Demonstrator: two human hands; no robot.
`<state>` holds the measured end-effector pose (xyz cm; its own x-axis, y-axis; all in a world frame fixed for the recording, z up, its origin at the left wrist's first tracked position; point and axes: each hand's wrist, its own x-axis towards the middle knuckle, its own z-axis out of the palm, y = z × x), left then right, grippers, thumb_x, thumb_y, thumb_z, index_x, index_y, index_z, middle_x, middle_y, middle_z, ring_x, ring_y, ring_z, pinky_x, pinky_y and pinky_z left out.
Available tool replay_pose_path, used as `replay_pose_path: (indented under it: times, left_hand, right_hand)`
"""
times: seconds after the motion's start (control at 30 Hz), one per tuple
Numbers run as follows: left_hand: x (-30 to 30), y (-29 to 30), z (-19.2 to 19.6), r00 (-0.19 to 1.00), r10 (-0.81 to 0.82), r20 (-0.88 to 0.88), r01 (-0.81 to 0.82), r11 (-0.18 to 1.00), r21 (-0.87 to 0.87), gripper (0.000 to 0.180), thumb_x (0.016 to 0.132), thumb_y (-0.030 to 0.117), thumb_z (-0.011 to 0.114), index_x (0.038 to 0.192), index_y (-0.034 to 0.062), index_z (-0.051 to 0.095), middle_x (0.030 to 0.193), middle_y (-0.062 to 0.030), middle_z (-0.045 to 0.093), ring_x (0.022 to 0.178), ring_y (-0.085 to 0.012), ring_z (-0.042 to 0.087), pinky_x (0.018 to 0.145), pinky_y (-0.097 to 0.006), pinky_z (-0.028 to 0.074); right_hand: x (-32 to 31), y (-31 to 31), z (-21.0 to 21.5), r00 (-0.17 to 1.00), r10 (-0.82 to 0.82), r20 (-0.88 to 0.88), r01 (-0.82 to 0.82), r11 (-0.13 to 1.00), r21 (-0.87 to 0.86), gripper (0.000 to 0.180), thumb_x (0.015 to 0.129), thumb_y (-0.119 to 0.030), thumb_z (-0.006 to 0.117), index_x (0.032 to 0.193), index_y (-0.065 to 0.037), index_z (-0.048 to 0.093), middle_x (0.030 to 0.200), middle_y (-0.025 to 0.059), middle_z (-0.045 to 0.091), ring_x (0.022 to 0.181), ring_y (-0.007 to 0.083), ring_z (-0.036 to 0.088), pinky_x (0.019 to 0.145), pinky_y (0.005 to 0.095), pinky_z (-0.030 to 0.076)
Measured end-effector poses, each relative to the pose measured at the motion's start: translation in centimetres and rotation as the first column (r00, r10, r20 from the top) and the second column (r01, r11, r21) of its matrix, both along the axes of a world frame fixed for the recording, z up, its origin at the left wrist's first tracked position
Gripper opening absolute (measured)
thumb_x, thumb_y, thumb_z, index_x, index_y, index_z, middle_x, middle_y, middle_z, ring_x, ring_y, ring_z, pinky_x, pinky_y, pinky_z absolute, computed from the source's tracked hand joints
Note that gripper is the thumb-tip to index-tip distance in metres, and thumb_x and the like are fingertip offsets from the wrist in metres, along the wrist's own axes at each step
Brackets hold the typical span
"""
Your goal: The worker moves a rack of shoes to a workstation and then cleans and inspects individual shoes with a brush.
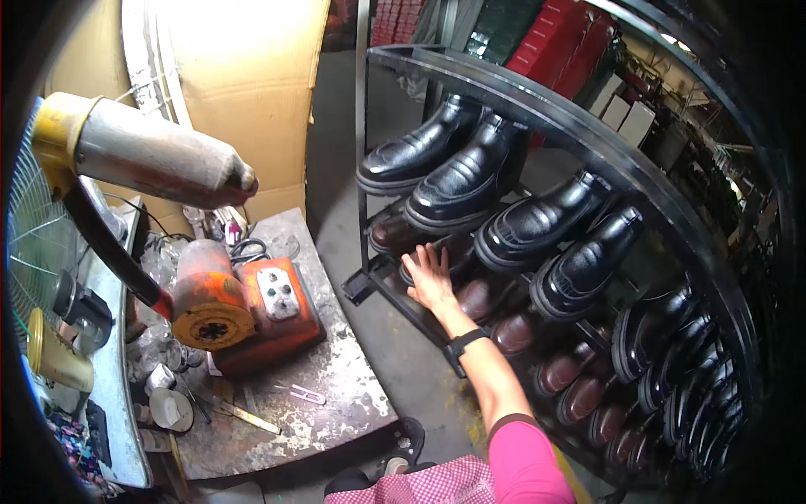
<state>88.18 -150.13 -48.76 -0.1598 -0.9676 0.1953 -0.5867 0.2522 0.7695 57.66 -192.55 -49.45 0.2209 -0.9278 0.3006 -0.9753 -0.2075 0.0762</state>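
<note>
Your right hand is spread, palm down, its fingers fanned apart over the lower tier of the rack, at the dark brown shoe there; you cannot tell from this view whether your fingertips touch it. That shoe is smooth and rounded, partly hidden behind your fingers, with its toe toward the lower left and its long axis running up to the right. Your wrist carries one black watch, and your sleeve is plain pink cloth.

Just beside it sits another brown shoe, toe also to the lower left. Above, on the upper tier, the four nearest black boots are glossy leather with thick ridged soles, their toes pointing the same way; more boots crowd too closely along the rack to count. The rack is dark metal bar.

To your left, the counter has a flaking, paint-blotched top. It bears one orange machine with a round, worn disc and a pale switch plate, plus one small pink clip. Over it hangs one scuffed grey cylinder with a yellow collar, before tan cardboard.
</note>
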Motion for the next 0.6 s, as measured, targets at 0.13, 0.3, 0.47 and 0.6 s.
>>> replay_pose_path:
  times: [0.13,0.3,0.47,0.6]
  left_hand:
    - [0.1,-1.3,1.6,0.999,-0.041,-0.017,0.041,0.999,-0.018,0.002,0.074,0.001,0.057,0.074,0.0005,0.059,0.060,-0.0106,0.054,0.049,-0.0248,0.053,0.044,-0.032,0.041]
    - [-0.1,-1.8,1.9,0.986,0.042,-0.164,-0.056,0.995,-0.082,0.003,0.074,-0.001,0.057,0.074,0.0000,0.059,0.061,-0.0108,0.056,0.050,-0.0237,0.055,0.045,-0.031,0.042]
    - [0.4,-1.2,1.3,0.989,0.036,-0.144,-0.046,0.997,-0.066,0.003,0.074,0.000,0.056,0.074,0.0000,0.059,0.063,-0.0115,0.057,0.052,-0.0237,0.056,0.046,-0.031,0.043]
    - [0.2,-1.7,1.5,0.994,-0.029,-0.110,0.032,0.999,0.028,0.005,0.076,0.002,0.055,0.075,0.0011,0.060,0.064,-0.0116,0.058,0.053,-0.0236,0.057,0.047,-0.031,0.044]
  right_hand:
    - [-1.8,4.4,2.6,1.000,0.029,0.009,-0.030,0.997,0.072,0.070,0.056,-0.025,0.073,0.118,-0.013,0.042,0.118,0.0154,0.042,0.116,0.0315,0.034,0.099,0.0522,0.021]
    - [-2.4,6.4,1.7,0.990,0.100,0.097,-0.094,0.994,-0.059,0.067,0.059,-0.026,0.072,0.118,-0.011,0.043,0.122,0.0169,0.039,0.118,0.0325,0.032,0.099,0.0500,0.020]
    - [2.9,2.7,0.8,0.411,0.120,0.904,-0.084,0.992,-0.094,0.082,0.069,-0.032,0.069,0.129,0.002,0.025,0.132,0.0220,0.029,0.121,0.0331,0.031,0.102,0.0364,0.022]
    - [1.0,-5.4,-3.1,-0.330,-0.275,0.903,0.127,0.935,0.331,0.088,0.066,-0.039,0.071,0.127,0.006,0.027,0.126,0.0187,0.038,0.115,0.0201,0.037,0.096,0.0284,0.027]
